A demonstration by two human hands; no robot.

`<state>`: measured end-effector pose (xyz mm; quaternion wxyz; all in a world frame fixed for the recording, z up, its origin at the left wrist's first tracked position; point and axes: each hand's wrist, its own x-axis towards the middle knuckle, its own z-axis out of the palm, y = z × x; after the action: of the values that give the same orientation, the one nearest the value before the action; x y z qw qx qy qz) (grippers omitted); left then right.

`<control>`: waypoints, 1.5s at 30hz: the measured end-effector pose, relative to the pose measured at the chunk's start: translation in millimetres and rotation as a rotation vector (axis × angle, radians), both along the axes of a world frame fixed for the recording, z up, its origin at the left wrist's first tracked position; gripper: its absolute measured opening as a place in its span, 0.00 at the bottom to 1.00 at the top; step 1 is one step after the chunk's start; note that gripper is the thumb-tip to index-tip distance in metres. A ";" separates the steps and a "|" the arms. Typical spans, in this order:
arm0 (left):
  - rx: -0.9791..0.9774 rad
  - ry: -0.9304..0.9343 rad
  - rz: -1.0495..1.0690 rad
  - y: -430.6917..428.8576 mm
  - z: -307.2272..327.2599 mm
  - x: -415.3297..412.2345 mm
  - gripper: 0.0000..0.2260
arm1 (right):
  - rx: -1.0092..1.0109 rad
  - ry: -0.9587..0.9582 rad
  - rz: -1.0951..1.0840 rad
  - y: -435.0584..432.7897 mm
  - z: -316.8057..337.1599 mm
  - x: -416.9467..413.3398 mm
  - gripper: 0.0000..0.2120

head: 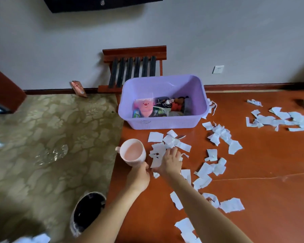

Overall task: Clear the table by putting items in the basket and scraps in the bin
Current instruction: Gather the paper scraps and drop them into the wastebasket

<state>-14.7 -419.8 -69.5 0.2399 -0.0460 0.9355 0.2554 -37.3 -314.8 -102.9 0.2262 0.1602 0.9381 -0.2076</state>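
My left hand [139, 176] has its grip closed on the cup [132, 152], low on its wall, at the edge of the surface [253, 172]. The cup's long axis leans, mouth up and toward me, handle pointing left, away from the grip. The basket [165, 123] sits ahead of that grip, near and slightly right, so the left hand is nearer to it. My right hand [170, 162] lies palm-down on the scraps [158, 148], just right of the cup. Its fingers are bent, but I cannot tell whether they pinch paper. The bin [88, 209] stands on the floor [51, 128], back and left of both grips.
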 end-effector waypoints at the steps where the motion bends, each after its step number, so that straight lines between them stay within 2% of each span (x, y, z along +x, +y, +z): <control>1: -0.016 0.006 0.006 -0.9 -1.1 -0.9 0.14 | 0.028 -0.001 0.013 0.2 -2.1 -2.7 0.45; 4: -0.031 0.012 0.011 -0.6 -3.4 -2.2 0.14 | -0.004 0.054 -0.028 4.2 -7.9 -10.3 0.31; 7: -0.042 -0.005 0.016 4.2 -8.6 -5.0 0.14 | -0.163 0.118 -0.119 14.9 -13.1 -12.1 0.16; 11: -0.032 -0.002 -0.029 23.6 -18.7 -13.7 0.15 | -0.349 0.223 -0.303 51.7 -14.0 -11.8 0.07; 14: -0.125 0.010 -0.112 33.6 -22.8 -19.0 0.25 | -0.353 0.297 -0.333 73.7 -11.1 -14.2 0.10; 16: -0.252 -0.011 -0.159 37.7 -27.4 -19.1 0.32 | -0.401 0.264 -0.311 82.3 -8.3 -13.0 0.15; 18: -0.277 -0.030 -0.159 44.6 -33.1 -16.3 0.35 | -0.421 0.204 -0.257 90.2 -8.7 -7.6 0.19; 20: -0.244 -0.002 -0.126 45.9 -35.5 -12.3 0.33 | -0.408 0.184 -0.225 92.8 -10.4 -2.0 0.20; 23: -0.207 0.069 -0.077 37.3 -35.5 -7.3 0.28 | -0.265 0.229 -0.142 91.5 -13.0 3.9 0.20; 28: -0.244 0.102 -0.146 16.8 -40.0 9.7 0.20 | -0.141 0.271 -0.066 86.7 -16.5 11.8 0.20; 32: -0.209 0.154 -0.154 14.6 -42.2 14.3 0.09 | -0.153 0.272 -0.092 86.8 -18.1 12.9 0.19; 36: -0.001 0.129 -0.071 26.9 -31.8 -1.2 0.05 | -0.276 0.290 -0.238 95.2 -11.1 10.2 0.15; 39: 0.073 0.085 -0.136 45.8 -26.6 -19.4 0.10 | -0.378 0.249 -0.332 108.3 -3.3 10.2 0.19; 42: 0.048 -0.003 -0.242 66.5 -29.4 -34.3 0.28 | -0.437 0.205 -0.333 121.4 2.5 15.2 0.21; 43: 0.013 -0.018 -0.285 71.6 -31.5 -38.0 0.31 | -0.447 0.192 -0.318 124.7 3.8 17.9 0.21; 45: -0.061 -0.016 -0.355 77.1 -35.1 -42.6 0.31 | -0.477 0.149 -0.248 126.9 4.6 24.9 0.22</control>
<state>-57.4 -342.7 -104.6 0.2871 0.1104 0.9343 0.1803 -12.4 -187.9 -98.2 0.1607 0.2003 0.8501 -0.4597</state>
